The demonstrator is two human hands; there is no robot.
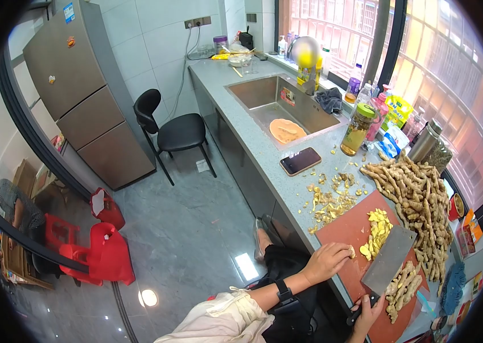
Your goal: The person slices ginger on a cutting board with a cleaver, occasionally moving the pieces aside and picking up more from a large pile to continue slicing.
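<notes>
Ginger (pixel 377 233) is lying in a small yellow heap of cut slices on the red cutting board (pixel 349 228), at the near right of the desk (pixel 253 137). I am pressing my left hand (pixel 326 262) down on the board with its fingers curled, fingertips touching a small piece at the near edge of the heap. My right hand (pixel 368 313) is wrapped closed around the handle of the cleaver (pixel 389 260), whose blade is lying across the board between the slices and a second row of peeled ginger roots (pixel 402 287) nearer to me.

As I judge it, the main risk is sitting with my left fingertips: they are lying just beside the blade, and a slippery piece could roll and draw them under the edge. The big pile of whole roots (pixel 418 200) is crowding the board's far right side, so a knob could be tumbling into the cutting line. Loose peel scraps (pixel 328 201) are spreading toward the phone (pixel 300 160) beside the sink (pixel 278 103), and a wide sweep could be pushing it over the rim.
</notes>
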